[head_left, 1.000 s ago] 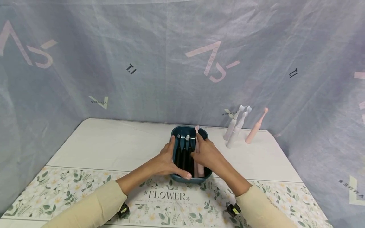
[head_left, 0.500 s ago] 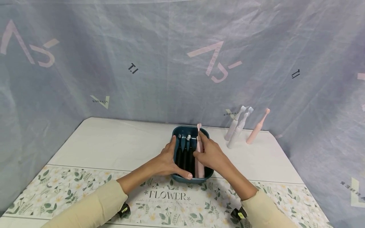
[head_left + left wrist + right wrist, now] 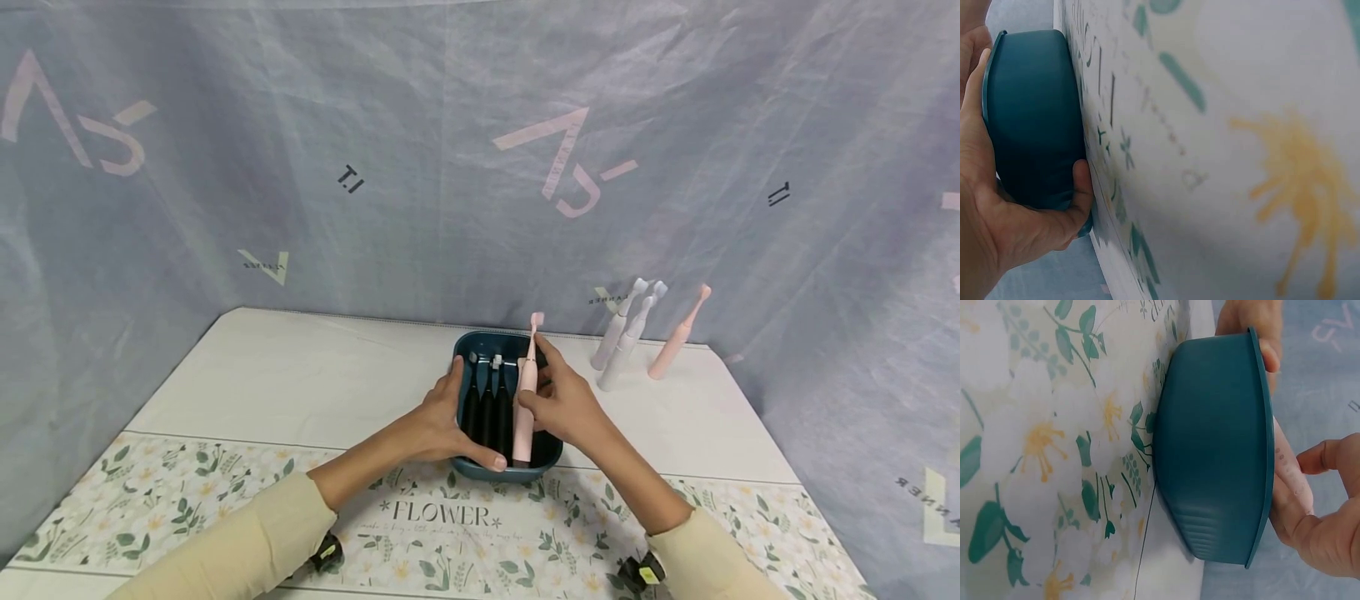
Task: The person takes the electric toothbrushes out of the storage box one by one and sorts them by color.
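In the head view, a dark teal tub (image 3: 498, 475) holds several black electric toothbrushes (image 3: 487, 417) lying side by side. My left hand (image 3: 437, 429) grips the tub at its near left corner; in the left wrist view the hand (image 3: 1013, 212) wraps the teal wall. A pale pink electric toothbrush (image 3: 522, 437) is pinched between the thumb and fingers of my right hand (image 3: 567, 404). It tilts head-up over the tub's right side, its lower end still within the rim. Behind it, another pink handle is mostly hidden. The right wrist view shows its pink handle (image 3: 1291, 469) above the rim.
At the back right, white electric toothbrushes (image 3: 621, 354) stand upright close together. A coral pink toothbrush (image 3: 670, 350) stands to their right. A floral mat (image 3: 240, 508) covers the front of the white table (image 3: 300, 375), and a grey fabric sheet (image 3: 420, 167) hangs behind.
My right hand has lifted the pink toothbrush's head upward and to the right, so it stands more clear of the tub. My left hand has stayed in place on the tub.
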Action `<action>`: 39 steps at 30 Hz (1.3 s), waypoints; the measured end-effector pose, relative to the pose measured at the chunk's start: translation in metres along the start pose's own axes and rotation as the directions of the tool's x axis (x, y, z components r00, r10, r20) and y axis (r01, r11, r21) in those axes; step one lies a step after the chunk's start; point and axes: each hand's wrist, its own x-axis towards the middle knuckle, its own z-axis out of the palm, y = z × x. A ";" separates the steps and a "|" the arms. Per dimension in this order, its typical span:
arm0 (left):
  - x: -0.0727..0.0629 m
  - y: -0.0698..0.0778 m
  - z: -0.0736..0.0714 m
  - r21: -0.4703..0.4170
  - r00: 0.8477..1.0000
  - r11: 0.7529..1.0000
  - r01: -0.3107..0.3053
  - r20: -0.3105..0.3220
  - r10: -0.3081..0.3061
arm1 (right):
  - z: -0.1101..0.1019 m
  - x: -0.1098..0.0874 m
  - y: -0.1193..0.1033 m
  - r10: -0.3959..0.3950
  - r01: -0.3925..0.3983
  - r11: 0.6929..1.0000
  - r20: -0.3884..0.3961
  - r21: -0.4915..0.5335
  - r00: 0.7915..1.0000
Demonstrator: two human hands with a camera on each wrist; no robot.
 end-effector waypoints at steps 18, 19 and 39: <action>0.001 0.001 -0.002 0.003 1.000 1.000 -0.004 0.008 0.004 | -0.007 -0.003 0.004 -0.016 0.023 0.988 -0.051 0.156 0.999; 0.001 0.001 -0.002 0.001 1.000 1.000 -0.005 0.007 0.005 | -0.007 -0.003 0.003 -0.018 0.026 0.987 -0.053 0.158 0.998; 0.000 -0.001 0.000 0.007 1.000 1.000 0.010 0.010 -0.010 | -0.028 -0.013 0.009 -0.172 0.197 0.967 -0.155 0.164 0.973</action>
